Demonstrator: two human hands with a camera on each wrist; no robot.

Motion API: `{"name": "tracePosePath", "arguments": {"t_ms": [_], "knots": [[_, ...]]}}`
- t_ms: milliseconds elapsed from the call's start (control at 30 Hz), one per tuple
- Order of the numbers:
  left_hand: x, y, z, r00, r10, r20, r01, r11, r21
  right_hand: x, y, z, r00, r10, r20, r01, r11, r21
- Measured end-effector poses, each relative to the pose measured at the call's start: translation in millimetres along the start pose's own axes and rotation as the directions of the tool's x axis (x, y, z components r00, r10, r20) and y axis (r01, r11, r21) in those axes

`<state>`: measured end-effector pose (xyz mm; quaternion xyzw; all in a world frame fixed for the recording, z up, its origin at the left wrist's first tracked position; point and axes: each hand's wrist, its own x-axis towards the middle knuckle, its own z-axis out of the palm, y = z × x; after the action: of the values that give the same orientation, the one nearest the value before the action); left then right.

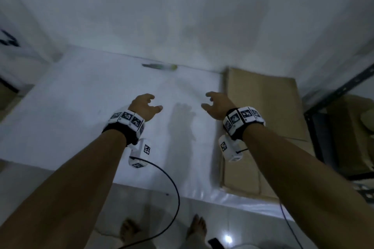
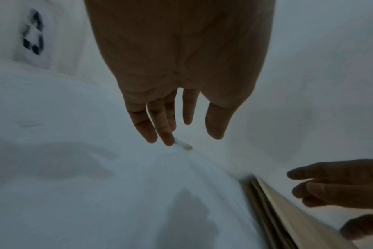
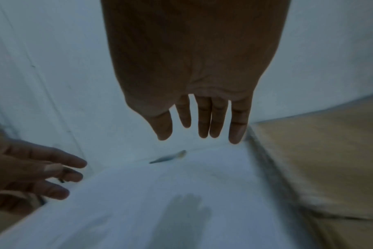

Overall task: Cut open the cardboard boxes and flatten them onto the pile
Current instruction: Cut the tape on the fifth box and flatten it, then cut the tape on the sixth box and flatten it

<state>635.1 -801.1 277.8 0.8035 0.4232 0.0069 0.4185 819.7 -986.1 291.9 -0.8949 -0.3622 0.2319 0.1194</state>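
A pile of flattened brown cardboard (image 1: 265, 119) lies on the right part of a white table (image 1: 81, 119), against the wall. A slim cutter with a green body and yellowish end (image 1: 159, 66) lies at the table's far edge by the wall; it shows blurred in the right wrist view as the cutter (image 3: 170, 157). My left hand (image 1: 146, 105) and right hand (image 1: 215, 104) hover above the middle of the table, palms facing each other, fingers spread and loose, holding nothing. The right hand is just left of the pile's edge (image 3: 309, 160).
A dark metal shelf frame (image 1: 332, 95) with more cardboard stands right of the table. A white box with a black recycling mark (image 2: 33, 32) sits at the far left. Cables (image 1: 172, 188) hang from my wrists over the table's near edge; bare feet stand on the tiled floor.
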Motion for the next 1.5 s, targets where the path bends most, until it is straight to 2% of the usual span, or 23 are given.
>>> {"name": "tracePosePath", "arguments": {"t_ms": [200,367,567,700,867,967,1067,1167,1333,1467,1500], "knots": [[-22,-122,-174,0.981,-0.093,-0.171,0.097,0.995,0.015,32,-188,44,0.971,-0.187,0.151,0.194,0.980,-0.033],[-46,-218,-282,0.933,-0.209,-0.292,0.216,0.976,-0.007,57,-311,92,0.936,-0.276,0.219,0.292,0.956,-0.042],[-46,-311,-357,0.856,-0.376,-0.354,0.354,0.926,-0.128,104,-419,144,0.880,-0.328,0.344,0.372,0.926,-0.067],[-21,-369,-392,0.816,-0.466,-0.342,0.428,0.885,-0.184,159,-485,179,0.844,-0.348,0.408,0.405,0.912,-0.060],[10,-434,-439,0.749,-0.585,-0.311,0.538,0.811,-0.231,213,-577,229,0.798,-0.393,0.457,0.422,0.905,0.041],[31,-469,-471,0.722,-0.614,-0.319,0.566,0.789,-0.240,240,-635,268,0.764,-0.411,0.496,0.437,0.897,0.070],[55,-504,-496,0.698,-0.642,-0.319,0.582,0.767,-0.271,257,-685,310,0.748,-0.404,0.527,0.389,0.910,0.144],[84,-547,-517,0.709,-0.646,-0.283,0.592,0.763,-0.259,273,-731,356,0.726,-0.355,0.589,0.335,0.930,0.148],[163,-655,-546,0.748,-0.636,-0.190,0.592,0.769,-0.241,327,-788,446,0.759,-0.211,0.616,0.202,0.976,0.085],[227,-764,-553,0.734,-0.671,-0.109,0.641,0.737,-0.214,369,-808,538,0.806,-0.027,0.591,-0.017,0.998,0.068],[236,-781,-553,0.732,-0.673,-0.106,0.645,0.734,-0.211,370,-807,550,0.798,0.016,0.603,-0.045,0.998,0.033]]}}
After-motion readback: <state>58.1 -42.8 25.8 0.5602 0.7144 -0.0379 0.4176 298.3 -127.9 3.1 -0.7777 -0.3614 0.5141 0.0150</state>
